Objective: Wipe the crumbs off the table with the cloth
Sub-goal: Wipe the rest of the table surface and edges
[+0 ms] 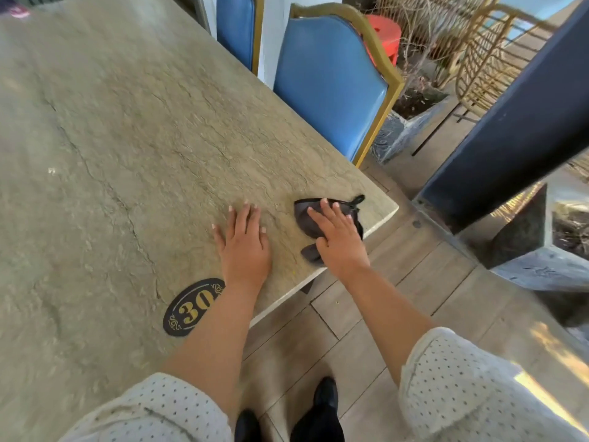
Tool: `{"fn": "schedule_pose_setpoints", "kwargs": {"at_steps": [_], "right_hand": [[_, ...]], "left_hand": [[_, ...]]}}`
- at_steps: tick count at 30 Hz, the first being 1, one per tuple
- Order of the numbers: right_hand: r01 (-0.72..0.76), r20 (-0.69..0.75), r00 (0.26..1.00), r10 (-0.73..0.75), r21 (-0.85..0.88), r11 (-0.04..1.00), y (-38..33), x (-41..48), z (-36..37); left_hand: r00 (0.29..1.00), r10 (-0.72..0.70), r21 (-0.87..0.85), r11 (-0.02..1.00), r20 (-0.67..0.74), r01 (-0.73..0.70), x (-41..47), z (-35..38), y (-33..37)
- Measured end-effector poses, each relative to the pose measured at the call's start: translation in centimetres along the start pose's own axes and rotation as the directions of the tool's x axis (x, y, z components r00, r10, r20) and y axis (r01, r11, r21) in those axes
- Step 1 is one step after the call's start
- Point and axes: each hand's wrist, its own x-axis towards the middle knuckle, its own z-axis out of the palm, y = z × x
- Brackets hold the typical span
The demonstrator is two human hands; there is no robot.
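Crumbs first: honestly you can barely pick any out on that big grey-green stone-look table top (127,122), just one pale speck (51,170) way out past your left hand (243,247), which lies flat and spread, holding nothing. Your right hand (338,237) is pressed palm-down with open fingers on the small dark grey cloth (306,215), pinning it rather than gripping. The cloth sits under that palm, right by the table's near corner, a bit poking out past your fingertips and by your thumb. It looks soft, light and floppy, so it'll probably bunch; keep your palm over its middle. Just behind your left wrist there's a black oval plaque (191,309) reading "30" in gold.
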Motion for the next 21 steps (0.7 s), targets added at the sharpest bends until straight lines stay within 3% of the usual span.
{"fn": "schedule_pose_setpoints", "kwargs": {"at_steps": [6,11,13,15,18,20,21], "right_hand": [[0.094,0.058,0.993,-0.102,0.129,0.987,-4.5,-4.8,2.4],[0.135,0.11,0.978,-0.178,0.319,0.938,-7.0,-10.2,3.7],[0.065,0.102,0.988,-0.113,0.387,0.92,-7.5,-12.0,3.2],[-0.098,0.088,0.994,0.066,0.429,0.898,-8.3,-12.3,1.5],[-0.203,-0.114,0.944,0.308,0.536,0.819,-8.8,-10.1,-0.2],[-0.198,-0.197,0.926,0.323,0.474,0.858,-8.7,-8.1,0.2],[-0.211,-0.15,0.945,0.29,0.4,0.892,-8.7,-7.4,1.0]], "left_hand": [[0.983,0.178,-0.141,0.975,0.053,-0.169,-0.7,-1.9,-3.5],[0.976,0.214,-0.025,0.977,0.048,-0.213,-4.3,-4.3,-6.7],[0.968,0.249,0.023,0.968,0.036,-0.25,-5.2,-5.2,-8.1],[0.959,0.281,0.048,0.958,0.031,-0.282,-5.6,-5.9,-9.7],[0.948,0.312,0.047,0.948,0.064,-0.315,-5.8,-6.0,-11.6],[0.944,0.323,0.054,0.943,0.071,-0.327,-6.0,-5.8,-12.0],[0.944,0.322,0.056,0.944,0.074,-0.326,-5.9,-5.6,-12.1]]}}
